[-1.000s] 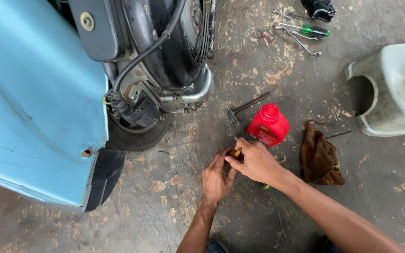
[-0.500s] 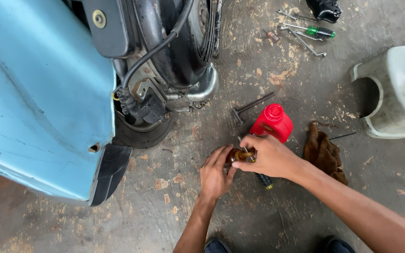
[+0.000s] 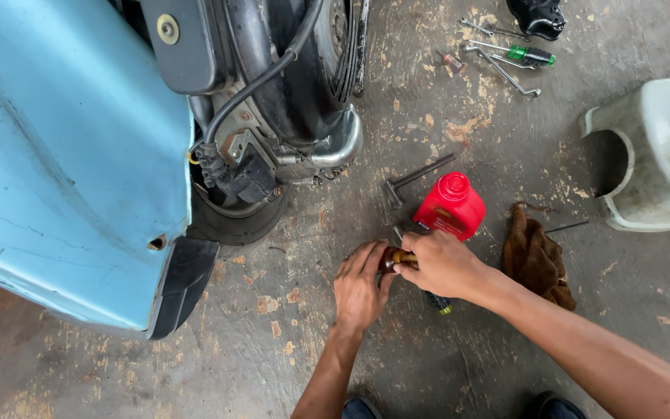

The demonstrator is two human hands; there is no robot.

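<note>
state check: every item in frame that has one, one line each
left hand: closed around small brown part
right hand: gripping the same part
red bottle: upright, capped
brown rag: crumpled on floor
green-handled screwdriver: lying flat
blue scooter: engine side exposed

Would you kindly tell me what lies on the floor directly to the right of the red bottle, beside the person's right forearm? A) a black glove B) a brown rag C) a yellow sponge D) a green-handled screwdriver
B: a crumpled brown rag lies on the concrete just right of the red bottle, beside the right forearm; the green-handled screwdriver sits farther up among the tools.
</note>
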